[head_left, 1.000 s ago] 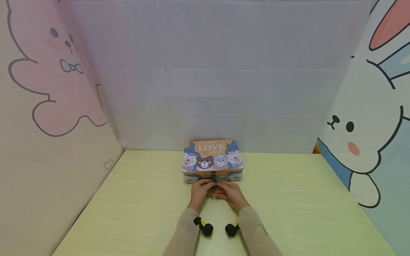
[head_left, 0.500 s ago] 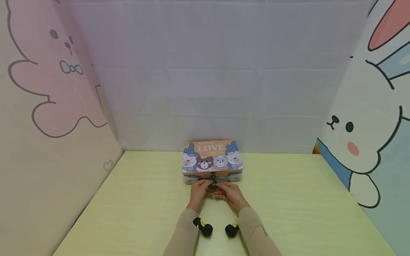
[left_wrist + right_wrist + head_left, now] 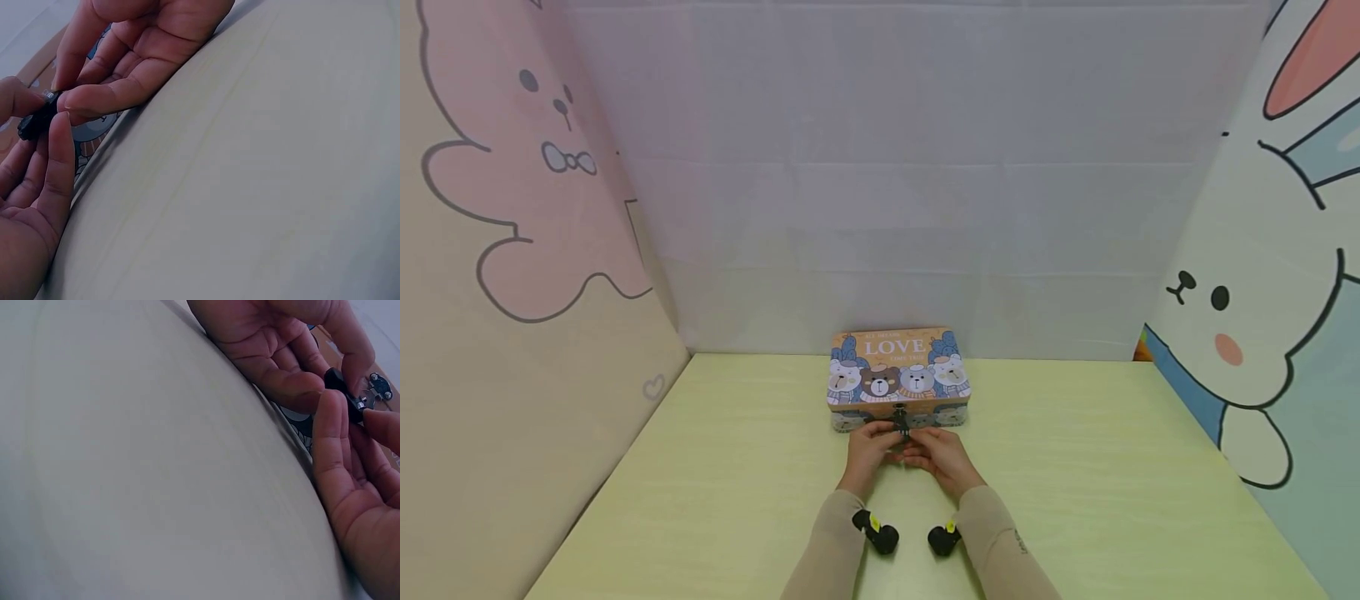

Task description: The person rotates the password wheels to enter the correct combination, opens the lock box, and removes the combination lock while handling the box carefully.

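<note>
A tin box (image 3: 891,385) with "LOVE" and cartoon bears on its lid stands closed at the back of the table. A small black combination padlock (image 3: 902,422) hangs at its front clasp. From the left, my left hand (image 3: 864,457) pinches the padlock between thumb and fingers. My right hand (image 3: 949,461) pinches it from the other side. In the left wrist view the padlock (image 3: 39,120) is partly covered by fingertips of both hands. The right wrist view shows the padlock (image 3: 342,394) beside the metal clasp (image 3: 379,386). Its digits are too small to read.
The pale yellow-green table (image 3: 737,483) spreads around the box. A white cloth backdrop (image 3: 895,208) rises behind it. Cartoon-printed panels stand at the left (image 3: 550,375) and right (image 3: 1262,350). A black wrist camera (image 3: 880,535) sits on the left sleeve, another (image 3: 943,540) on the right.
The padlock tipped slightly so its pale dial marks showed half a second ago; now it looks darker and turned again. The hands and box have stayed in place.
</note>
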Demonstrator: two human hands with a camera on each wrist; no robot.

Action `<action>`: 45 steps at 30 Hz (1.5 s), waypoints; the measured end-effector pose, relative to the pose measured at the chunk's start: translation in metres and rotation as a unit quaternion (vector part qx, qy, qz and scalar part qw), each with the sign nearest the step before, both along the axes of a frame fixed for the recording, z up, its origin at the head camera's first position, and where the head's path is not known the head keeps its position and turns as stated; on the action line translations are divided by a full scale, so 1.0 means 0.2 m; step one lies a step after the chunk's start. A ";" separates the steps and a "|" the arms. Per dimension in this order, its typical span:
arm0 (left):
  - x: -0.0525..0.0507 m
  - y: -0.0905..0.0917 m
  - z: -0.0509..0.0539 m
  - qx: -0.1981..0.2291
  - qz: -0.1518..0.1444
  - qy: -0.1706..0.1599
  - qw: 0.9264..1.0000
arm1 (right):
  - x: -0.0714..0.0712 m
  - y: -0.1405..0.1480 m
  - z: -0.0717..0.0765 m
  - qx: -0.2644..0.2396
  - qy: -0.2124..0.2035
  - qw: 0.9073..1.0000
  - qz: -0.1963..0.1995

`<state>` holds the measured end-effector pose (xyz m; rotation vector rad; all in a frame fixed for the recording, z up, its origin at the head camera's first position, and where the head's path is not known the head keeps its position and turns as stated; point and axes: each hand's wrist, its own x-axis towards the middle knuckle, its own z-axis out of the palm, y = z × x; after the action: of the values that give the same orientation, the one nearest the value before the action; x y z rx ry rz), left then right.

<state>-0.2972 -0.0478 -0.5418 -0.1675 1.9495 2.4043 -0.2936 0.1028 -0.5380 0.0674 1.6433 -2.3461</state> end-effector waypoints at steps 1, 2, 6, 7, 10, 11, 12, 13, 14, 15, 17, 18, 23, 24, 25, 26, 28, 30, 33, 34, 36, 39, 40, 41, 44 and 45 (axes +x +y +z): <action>0.00 0.00 0.00 -0.001 0.003 0.001 1.000 | 0.00 0.00 0.00 0.000 0.000 1.000 0.000; 0.01 0.01 0.00 -0.002 0.007 0.000 1.000 | 0.00 0.00 0.00 0.000 0.000 1.000 0.000; 0.01 0.01 0.01 -0.015 0.020 -0.003 1.000 | 0.00 0.00 0.00 -0.002 0.001 1.000 0.001; 0.01 0.01 0.01 -0.019 0.021 -0.002 1.000 | 0.00 0.00 0.00 -0.002 0.001 1.000 0.001; 0.01 0.01 0.00 -0.025 0.023 0.001 0.999 | 0.00 0.00 0.00 -0.001 0.002 1.000 0.001; 0.00 0.01 0.00 -0.028 0.023 0.002 0.999 | 0.00 0.00 0.00 -0.001 0.001 1.000 0.002; 0.00 0.01 0.00 -0.030 0.022 0.003 0.999 | 0.00 0.00 0.00 -0.001 0.001 1.000 0.002; 0.00 0.01 0.00 -0.032 0.022 0.006 0.999 | 0.00 0.00 0.00 -0.001 0.001 1.000 0.002; 0.00 0.01 0.00 -0.033 0.022 0.008 0.999 | 0.00 0.00 0.00 -0.001 0.001 1.000 0.003; 0.00 0.01 0.00 -0.034 0.023 0.010 0.999 | 0.00 0.00 0.00 -0.002 0.002 1.000 0.003; 0.00 0.02 0.00 -0.033 0.026 0.010 0.999 | 0.00 0.00 0.00 -0.003 0.003 1.000 0.005; 0.01 0.02 0.00 -0.032 0.028 0.010 0.999 | 0.00 0.00 0.00 -0.003 0.003 1.000 0.005; 0.01 0.03 -0.01 -0.029 0.045 0.001 0.999 | 0.00 0.00 0.00 -0.003 0.005 1.000 0.006; 0.01 0.03 -0.01 -0.030 0.048 0.002 0.998 | 0.00 0.00 0.00 -0.004 0.005 1.000 0.005; 0.00 0.03 -0.01 -0.030 0.050 0.001 0.998 | 0.00 0.00 0.00 -0.004 0.006 1.000 0.004; 0.00 0.03 -0.01 -0.030 0.051 0.003 0.998 | 0.00 0.00 0.00 -0.004 0.006 1.000 0.004; 0.00 0.04 -0.02 -0.031 0.053 0.006 0.998 | 0.00 0.00 0.00 -0.007 0.006 1.000 0.002; 0.00 0.04 -0.02 -0.031 0.054 0.004 0.998 | 0.00 0.00 -0.01 -0.007 0.005 1.000 0.001; -0.01 0.04 -0.02 -0.033 0.054 0.002 0.998 | 0.00 0.00 -0.01 -0.007 0.004 1.000 0.003; -0.01 0.04 -0.02 -0.034 0.054 0.001 0.998 | 0.00 0.00 -0.01 -0.006 0.004 1.000 0.003; 0.00 0.04 -0.01 -0.036 0.054 0.000 0.998 | 0.00 0.00 -0.01 -0.004 0.004 1.000 0.004; -0.01 0.04 -0.01 -0.038 0.053 -0.002 0.998 | 0.00 0.00 -0.01 -0.003 0.004 1.000 0.004; -0.01 0.04 -0.01 -0.037 0.053 -0.003 0.998 | 0.00 0.00 -0.01 -0.003 0.004 1.000 0.004; -0.01 0.04 -0.01 -0.037 0.052 -0.003 0.998 | 0.00 0.00 -0.01 -0.003 0.004 1.000 0.004; -0.01 0.03 -0.01 -0.031 0.046 -0.005 0.998 | 0.00 0.00 -0.01 -0.005 0.003 1.000 0.003; -0.01 0.03 -0.01 -0.027 0.042 -0.006 0.999 | 0.00 0.00 -0.01 -0.005 0.003 1.000 0.002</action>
<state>-0.2989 -0.0417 -0.5437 -0.2709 2.0441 2.3965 -0.2939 0.1021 -0.5392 0.0547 1.6339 -2.3531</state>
